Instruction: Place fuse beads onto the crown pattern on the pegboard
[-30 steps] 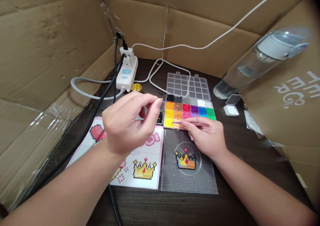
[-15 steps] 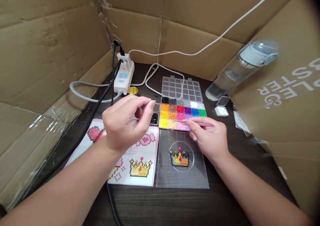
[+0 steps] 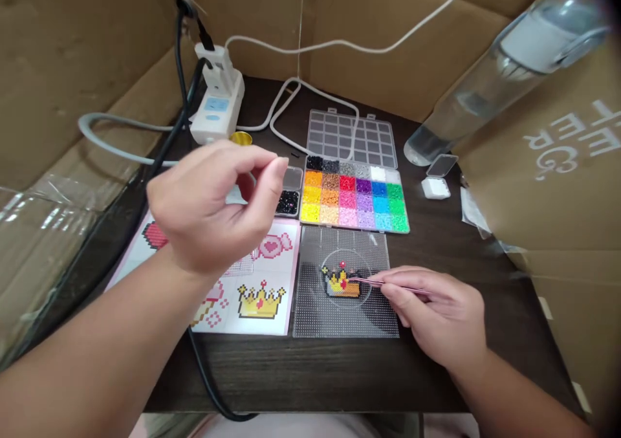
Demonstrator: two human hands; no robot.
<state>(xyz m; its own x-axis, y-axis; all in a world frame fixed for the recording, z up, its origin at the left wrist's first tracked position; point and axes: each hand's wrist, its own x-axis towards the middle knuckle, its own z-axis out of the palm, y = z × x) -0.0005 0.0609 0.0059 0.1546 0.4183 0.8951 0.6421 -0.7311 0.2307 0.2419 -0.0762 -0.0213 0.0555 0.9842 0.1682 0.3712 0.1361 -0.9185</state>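
My right hand (image 3: 439,312) grips pink tweezers (image 3: 395,285), whose tips are over the crown of small fuse beads (image 3: 343,286). That crown is yellow, orange and black with red beads, and sits on a clear pegboard (image 3: 315,321). Whether the tips hold a bead is too small to tell. My left hand (image 3: 213,205) is raised above the pattern sheet, thumb and forefinger pinched together; anything between them cannot be made out. On the pattern sheet (image 3: 276,318) a printed crown (image 3: 262,301), a candy and a partly hidden heart show.
Behind the pegboard lies an open bead box (image 3: 354,195) with many colours. A small case of black beads (image 3: 288,202) stands left of it. A power strip (image 3: 218,111) with cables, a water bottle (image 3: 490,82) and a small white-filled box (image 3: 435,187) are farther out. Cardboard walls (image 3: 388,69) surround the table.
My right hand has brought the tweezers from over the bead box down to the bead crown. My left hand keeps its pinch, slightly farther left in view. The camera view has tilted down.
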